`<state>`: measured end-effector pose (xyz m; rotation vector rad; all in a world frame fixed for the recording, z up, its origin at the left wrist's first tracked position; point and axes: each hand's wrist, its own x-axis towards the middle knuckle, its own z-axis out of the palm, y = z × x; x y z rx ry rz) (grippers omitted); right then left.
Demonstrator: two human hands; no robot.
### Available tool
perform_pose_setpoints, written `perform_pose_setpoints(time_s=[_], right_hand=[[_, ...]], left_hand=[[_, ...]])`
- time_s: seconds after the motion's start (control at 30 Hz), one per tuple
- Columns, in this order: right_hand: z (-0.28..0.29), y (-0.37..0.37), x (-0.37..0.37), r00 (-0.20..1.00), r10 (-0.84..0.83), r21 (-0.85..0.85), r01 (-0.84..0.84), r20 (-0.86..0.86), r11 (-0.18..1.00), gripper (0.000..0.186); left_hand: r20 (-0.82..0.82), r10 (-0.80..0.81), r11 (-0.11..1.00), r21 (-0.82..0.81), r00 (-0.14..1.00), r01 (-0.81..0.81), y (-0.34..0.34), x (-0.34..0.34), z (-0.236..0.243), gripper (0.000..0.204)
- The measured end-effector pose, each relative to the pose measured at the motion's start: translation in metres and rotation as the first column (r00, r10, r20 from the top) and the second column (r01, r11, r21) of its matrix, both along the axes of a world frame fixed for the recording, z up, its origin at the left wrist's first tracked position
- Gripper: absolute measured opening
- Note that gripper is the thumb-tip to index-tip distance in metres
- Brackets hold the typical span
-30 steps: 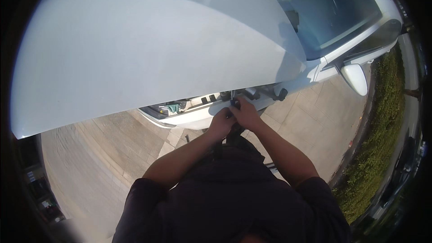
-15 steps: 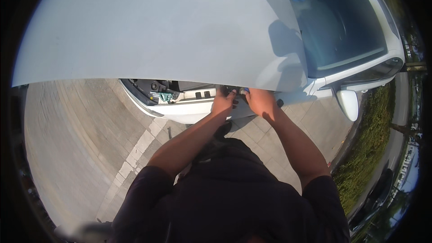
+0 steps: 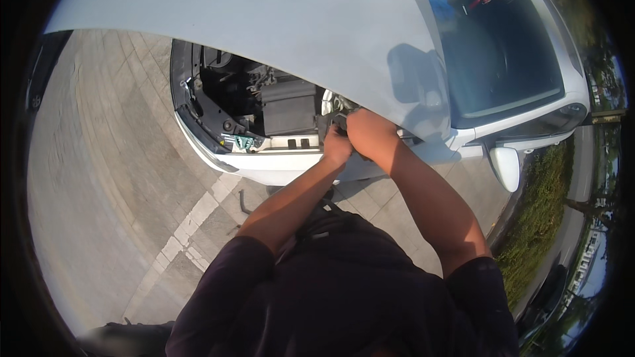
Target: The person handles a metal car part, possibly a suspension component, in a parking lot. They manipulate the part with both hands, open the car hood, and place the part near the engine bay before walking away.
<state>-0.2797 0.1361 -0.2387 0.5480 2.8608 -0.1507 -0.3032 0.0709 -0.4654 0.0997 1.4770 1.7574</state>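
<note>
My left hand reaches over the white fender of a car, at the edge of its engine bay. Its fingers are curled against a dark part, whose kind I cannot make out. Close beside it, my right hand is bent into a closed grip under the hood's edge, its fingertips and whatever they hold hidden behind the hand. Just left of the dark part lies a large black ribbed cover. A green and white set of small parts rests on the front corner of the bay.
The raised white hood spans above the bay and overhangs my hands. To the right are the windshield and a side mirror. Paving lies at left, with a grass strip at far right.
The view has shifted so the hood's edge sits higher and more of the engine bay shows. My right hand has moved up and left, closer to my left hand.
</note>
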Motion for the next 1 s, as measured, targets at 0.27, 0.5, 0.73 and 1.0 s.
perform_pose_setpoints(time_s=[0.27,0.5,0.73,1.0], right_hand=[[-0.013,0.006,-0.024,0.974,0.122,0.048,-0.133,0.192,0.990,0.018],[-0.024,-0.001,0.004,0.971,0.208,0.119,-0.222,0.122,0.968,0.018],[-0.023,0.005,-0.009,0.970,0.154,0.091,-0.173,0.190,0.981,0.020],[-0.016,0.001,0.004,0.987,0.067,0.077,-0.079,0.148,0.994,0.022]], left_hand=[[0.057,0.018,1.000,-0.008,0.998,-0.018,-0.003,0.003,0.016,0.041],[-0.080,0.034,0.998,-0.056,0.996,-0.039,-0.008,0.006,0.022,0.048],[-0.011,0.114,0.988,-0.101,0.993,-0.115,0.012,0.005,-0.009,0.051],[-0.224,0.147,0.951,-0.237,0.963,-0.200,0.018,0.003,-0.003,0.053]])
